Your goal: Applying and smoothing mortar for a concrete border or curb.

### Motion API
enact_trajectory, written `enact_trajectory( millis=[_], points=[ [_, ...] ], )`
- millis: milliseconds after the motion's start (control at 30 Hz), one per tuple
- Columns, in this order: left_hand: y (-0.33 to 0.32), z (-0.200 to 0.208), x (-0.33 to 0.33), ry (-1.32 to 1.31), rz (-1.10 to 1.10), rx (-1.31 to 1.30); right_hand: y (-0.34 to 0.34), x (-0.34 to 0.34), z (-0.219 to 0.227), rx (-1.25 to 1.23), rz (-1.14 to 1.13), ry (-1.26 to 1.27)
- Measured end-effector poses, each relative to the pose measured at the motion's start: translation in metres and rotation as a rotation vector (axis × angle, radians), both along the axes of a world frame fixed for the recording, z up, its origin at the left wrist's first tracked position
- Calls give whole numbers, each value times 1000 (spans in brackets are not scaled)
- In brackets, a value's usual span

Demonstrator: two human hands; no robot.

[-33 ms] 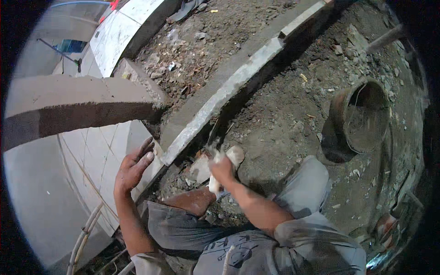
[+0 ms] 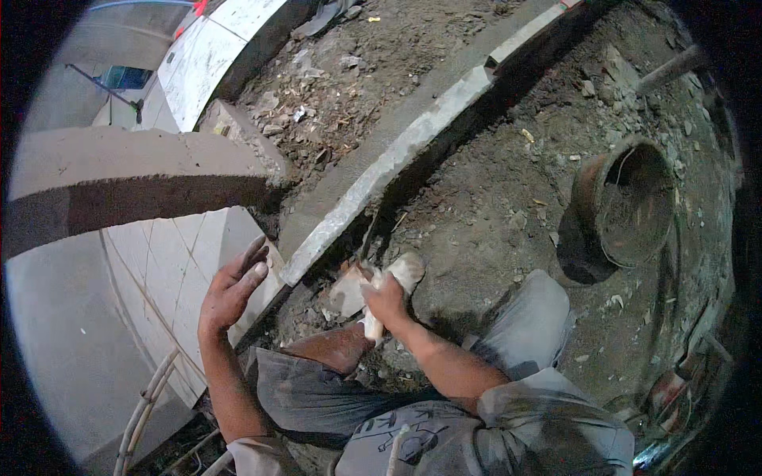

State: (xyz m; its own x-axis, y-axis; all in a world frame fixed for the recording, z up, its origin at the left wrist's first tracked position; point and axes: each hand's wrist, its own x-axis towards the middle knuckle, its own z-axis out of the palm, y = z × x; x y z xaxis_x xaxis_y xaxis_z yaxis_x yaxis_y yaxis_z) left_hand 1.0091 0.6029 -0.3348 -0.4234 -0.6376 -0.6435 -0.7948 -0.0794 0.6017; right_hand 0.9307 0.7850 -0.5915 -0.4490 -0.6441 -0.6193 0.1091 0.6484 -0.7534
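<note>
Near the concrete edging (image 2: 389, 171), right grip (image 2: 384, 297) around a slim dark tool (image 2: 369, 238), left grip (image 2: 230, 290) wide.

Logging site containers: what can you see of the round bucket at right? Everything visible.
The bucket is round and brown, its wall rough and dirty-looking, its rim edged partly by a thin paler line. Material and contents are unclear. It sits on the dirt ground beyond the right knee, open mouth toward the picture's right; the lens obscures whether it tilts. Neither the left hand nor the right hand touches it.
</note>
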Motion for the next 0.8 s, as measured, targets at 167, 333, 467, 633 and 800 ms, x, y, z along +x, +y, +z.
enact_trajectory(
  millis=[167,333,467,633,800],
  points=[
    [3,-2,20,2,13,-68,5,-5,24,-110,-438,-646],
    [7,-7,23,2,-2,-75,-34,-31,55,-78,-546,-1110],
    [8,-4,15,4,-19,-68,-50,-25,66,-149,-687,-1324],
    [5,-1,11,24,-43,-64,-60,-37,72,-247,-811,-1339],
    [4,-5,7,49,-53,-47,-56,-45,78,-312,-819,-1305]
  ],
)
